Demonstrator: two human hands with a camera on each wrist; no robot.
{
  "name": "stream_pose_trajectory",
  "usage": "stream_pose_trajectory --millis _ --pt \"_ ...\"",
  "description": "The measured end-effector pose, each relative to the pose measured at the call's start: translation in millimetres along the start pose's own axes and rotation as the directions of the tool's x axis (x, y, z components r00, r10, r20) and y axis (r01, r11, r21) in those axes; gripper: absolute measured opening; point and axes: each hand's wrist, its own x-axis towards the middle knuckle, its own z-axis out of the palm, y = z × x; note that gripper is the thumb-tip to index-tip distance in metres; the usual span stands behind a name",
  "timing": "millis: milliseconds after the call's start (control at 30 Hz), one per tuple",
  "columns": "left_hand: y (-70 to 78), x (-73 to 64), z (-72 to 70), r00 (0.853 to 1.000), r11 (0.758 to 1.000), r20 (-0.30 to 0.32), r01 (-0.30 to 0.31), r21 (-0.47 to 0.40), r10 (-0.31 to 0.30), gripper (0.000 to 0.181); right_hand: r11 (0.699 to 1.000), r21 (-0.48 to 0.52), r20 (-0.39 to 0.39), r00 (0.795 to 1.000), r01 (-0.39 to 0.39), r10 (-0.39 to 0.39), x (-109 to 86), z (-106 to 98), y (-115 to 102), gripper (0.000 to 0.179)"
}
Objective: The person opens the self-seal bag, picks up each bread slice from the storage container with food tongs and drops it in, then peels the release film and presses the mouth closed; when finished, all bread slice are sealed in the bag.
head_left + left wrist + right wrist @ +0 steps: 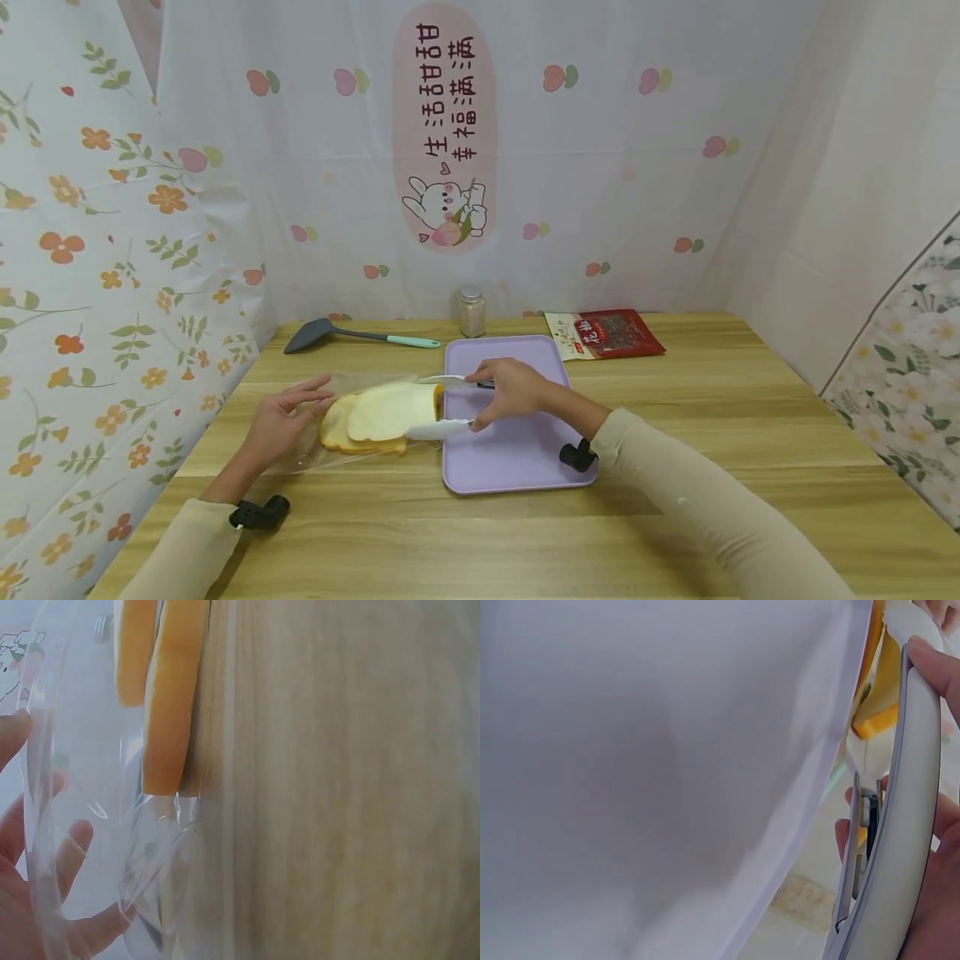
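Note:
Pale bread slices [390,410] with yellow crusts overlap in and beside a clear plastic bag [303,454]. My left hand [279,423] touches the bag's left end; in the left wrist view its fingers [73,859] are spread behind the film, fairly straight. Kitchen tongs [922,810] with white and grey arms are gripped by my right hand [510,392], thumb on one arm and fingers on the other. The tongs' arms stand apart on either side of the upper slice's right end, over the left edge of a purple tray [517,467]. Whether the tips touch the bread I cannot tell.
Behind the bag lies a dark spatula [367,336] with a mint handle. A lidded glass jar [472,312] stands at the back, with a red-and-white food packet [606,333] to its right. Printed cloth [330,208] hangs behind the wooden table [675,417].

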Motion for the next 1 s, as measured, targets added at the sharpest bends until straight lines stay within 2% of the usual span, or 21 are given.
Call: stream_pose_trajectory --millis 700,1000 --pt "-4.7 -0.8 2.3 0.999 0.997 -0.013 -0.052 -0.049 0.052 0.015 0.999 -0.042 -0.014 1.0 0.013 -0.014 18.8 14.9 -23.0 0.084" --pt "-2.6 -0.6 0.7 1.0 0.999 0.008 -0.028 -0.024 0.028 0.018 0.998 -0.063 -0.006 1.0 -0.006 0.006 21.7 17.5 -26.1 0.084"
